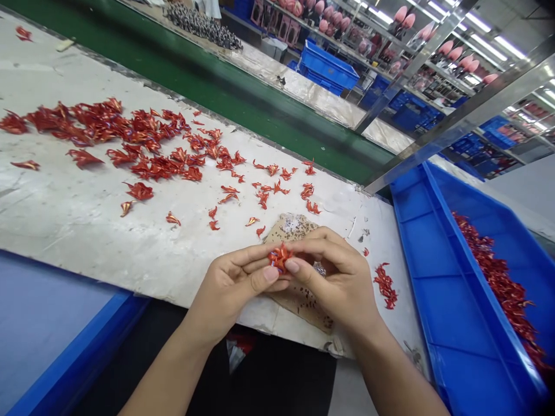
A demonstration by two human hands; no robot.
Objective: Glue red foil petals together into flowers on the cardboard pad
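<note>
A small red, pointed piece with gold and blue marks (280,258) is pinched between both hands, above the worktable's front edge. My left hand (236,283) is closed on its left side, thumb on top and fingers behind. From the right, my right hand (338,277) grips it between thumb and fingertips. Under the hands lies a stained piece of brown cardboard (299,300), partly covered by them. A shiny silvery bit (319,268) shows by the right palm; whether the hand holds it I cannot tell. A loose heap of similar red pieces (147,136) spreads over the table to the left.
A blue bin (416,248) stands at the right, with many red pieces (498,271) in it. Beyond the white table (78,231) runs a green belt (260,110). A metal post (459,110) rises at the back right. Another blue bin (78,358) sits at lower left.
</note>
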